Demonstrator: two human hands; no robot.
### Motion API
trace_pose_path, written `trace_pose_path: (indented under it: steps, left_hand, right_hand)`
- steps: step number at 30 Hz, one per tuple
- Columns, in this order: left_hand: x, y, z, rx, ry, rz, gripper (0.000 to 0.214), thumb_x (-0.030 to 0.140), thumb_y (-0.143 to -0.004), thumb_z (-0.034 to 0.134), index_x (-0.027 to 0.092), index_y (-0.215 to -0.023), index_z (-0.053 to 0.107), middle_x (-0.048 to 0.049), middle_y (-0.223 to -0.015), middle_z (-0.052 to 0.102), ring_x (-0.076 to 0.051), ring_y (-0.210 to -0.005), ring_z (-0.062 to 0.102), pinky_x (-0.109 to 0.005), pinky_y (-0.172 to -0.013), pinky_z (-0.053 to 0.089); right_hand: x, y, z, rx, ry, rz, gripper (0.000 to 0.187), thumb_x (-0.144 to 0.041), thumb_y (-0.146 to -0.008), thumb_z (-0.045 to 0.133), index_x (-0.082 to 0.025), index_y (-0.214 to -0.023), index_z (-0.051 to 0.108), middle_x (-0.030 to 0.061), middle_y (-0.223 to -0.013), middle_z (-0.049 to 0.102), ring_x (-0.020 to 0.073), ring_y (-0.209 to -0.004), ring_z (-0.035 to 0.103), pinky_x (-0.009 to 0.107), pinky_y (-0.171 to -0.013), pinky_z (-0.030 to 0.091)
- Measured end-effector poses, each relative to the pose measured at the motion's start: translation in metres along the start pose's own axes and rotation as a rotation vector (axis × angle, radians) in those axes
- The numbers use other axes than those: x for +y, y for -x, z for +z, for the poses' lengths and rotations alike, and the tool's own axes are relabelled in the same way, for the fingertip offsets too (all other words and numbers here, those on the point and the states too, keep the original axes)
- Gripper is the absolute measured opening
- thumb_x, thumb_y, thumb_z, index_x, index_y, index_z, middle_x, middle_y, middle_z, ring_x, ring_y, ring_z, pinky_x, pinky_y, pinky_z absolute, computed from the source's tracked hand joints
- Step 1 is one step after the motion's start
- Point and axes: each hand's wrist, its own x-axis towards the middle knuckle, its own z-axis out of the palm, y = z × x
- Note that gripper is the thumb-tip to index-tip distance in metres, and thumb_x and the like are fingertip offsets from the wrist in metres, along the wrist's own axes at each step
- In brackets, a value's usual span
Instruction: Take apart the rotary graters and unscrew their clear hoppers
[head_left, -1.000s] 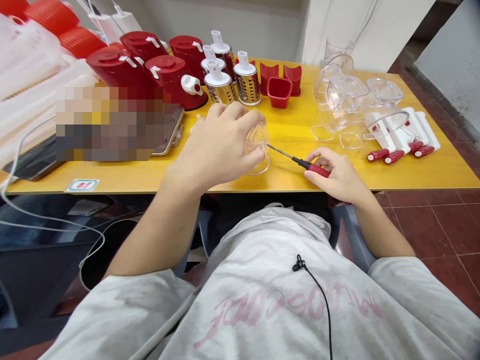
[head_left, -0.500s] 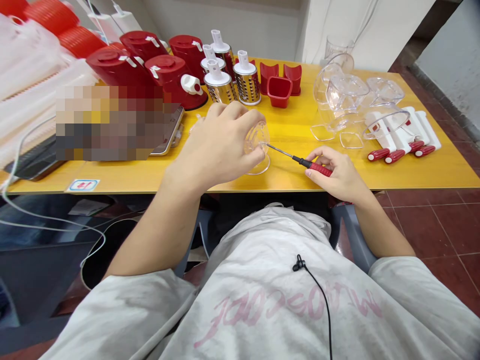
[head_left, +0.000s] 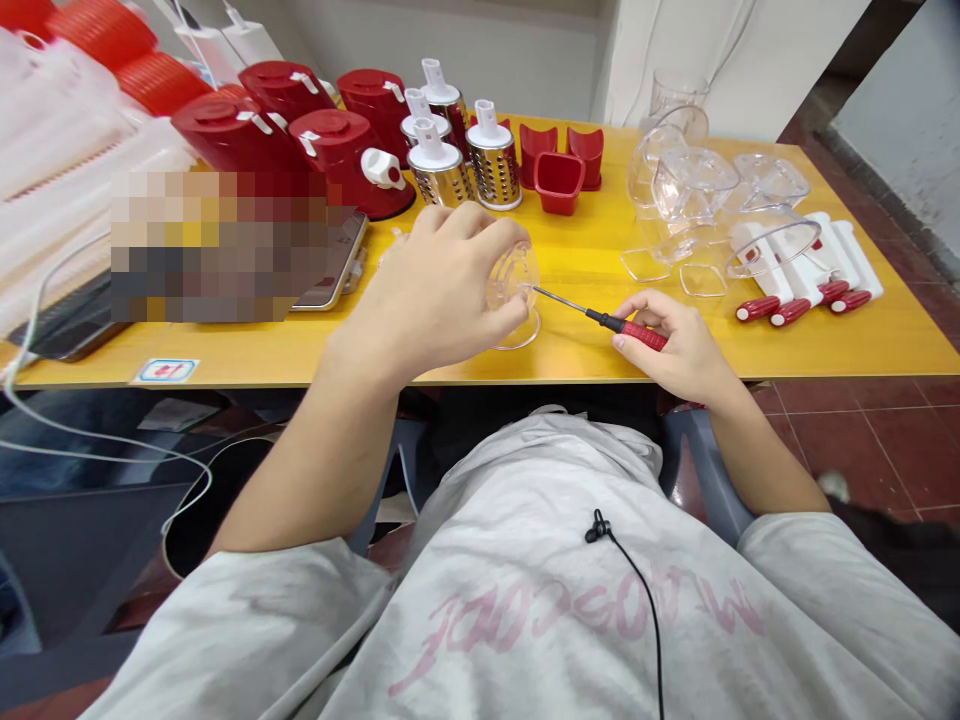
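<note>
My left hand [head_left: 442, 285] is closed around a clear plastic part [head_left: 516, 272] with a round end, near the table's front edge. Most of that part is hidden behind the hand. In my right hand [head_left: 667, 335] is a screwdriver [head_left: 611, 322] with a red and black handle, held between thumb and fingers. Its metal shaft points left, and its tip meets the round end of the clear part, or comes very near it. A clear rim shows just below the left hand, on the yellow table [head_left: 585, 270].
Several red machine bodies [head_left: 341, 150] and metal grater drums [head_left: 495, 165] stand at the back. Beside them are red cups [head_left: 559, 185]. On the right are clear plastic housings [head_left: 697, 190] and white handles with red grips [head_left: 789, 312]. A tablet [head_left: 341, 265] lies left; cables hang over the edge.
My hands stay almost still, the screwdriver shifting only slightly. A dark shape, partly in view, has appeared at the right edge above the floor.
</note>
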Motion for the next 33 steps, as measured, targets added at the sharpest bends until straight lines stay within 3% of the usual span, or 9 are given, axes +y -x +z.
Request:
trace_pose_path:
  steps: [7,11,17,20,33]
  left_hand:
    - [0.007,0.0,-0.006,-0.024,-0.055,-0.007,0.05,0.051,-0.116,0.073,0.033,-0.163,0.076,-0.0162,-0.163,0.079,-0.054,-0.161,0.069,-0.08,-0.14,0.061]
    - [0.012,0.0,-0.01,-0.066,-0.118,-0.017,0.054,0.05,-0.118,0.068,0.024,-0.165,0.075,-0.0223,-0.167,0.077,-0.056,-0.159,0.07,-0.081,-0.138,0.062]
    - [0.011,-0.001,-0.008,-0.057,-0.025,-0.059,0.053,0.048,-0.115,0.075,0.029,-0.164,0.077,-0.0187,-0.168,0.076,-0.057,-0.165,0.066,-0.083,-0.145,0.055]
    - [0.01,-0.001,-0.008,-0.074,-0.042,-0.058,0.054,0.049,-0.117,0.072,0.025,-0.165,0.077,-0.0202,-0.171,0.075,-0.058,-0.168,0.065,-0.083,-0.146,0.054]
    - [0.016,0.0,-0.009,-0.079,-0.125,-0.069,0.055,0.049,-0.12,0.065,0.024,-0.169,0.075,-0.0184,-0.174,0.076,-0.052,-0.164,0.066,-0.075,-0.14,0.058]
  right_hand:
    - [0.002,0.0,0.002,0.114,-0.044,-0.017,0.027,-0.041,-0.098,0.095,-0.027,-0.12,0.09,0.0002,-0.09,0.083,0.0227,-0.074,0.068,0.04,-0.074,0.054]
    - [0.004,-0.001,0.005,0.201,-0.078,-0.047,0.032,-0.047,-0.097,0.101,-0.028,-0.12,0.092,0.0032,-0.103,0.09,0.024,-0.082,0.074,0.042,-0.081,0.063]
    - [0.004,-0.003,0.01,0.279,-0.17,-0.068,0.047,-0.059,-0.097,0.111,-0.029,-0.123,0.087,0.003,-0.1,0.085,0.0264,-0.088,0.08,0.044,-0.083,0.069]
    - [0.005,-0.004,0.013,0.298,-0.211,-0.08,0.051,-0.064,-0.097,0.112,-0.029,-0.122,0.085,0.0039,-0.101,0.084,0.0286,-0.092,0.083,0.046,-0.084,0.072]
    - [0.016,-0.005,0.018,0.361,-0.181,-0.257,0.026,-0.04,-0.103,0.103,-0.03,-0.122,0.089,0.0037,-0.117,0.089,0.0252,-0.1,0.085,0.04,-0.089,0.071]
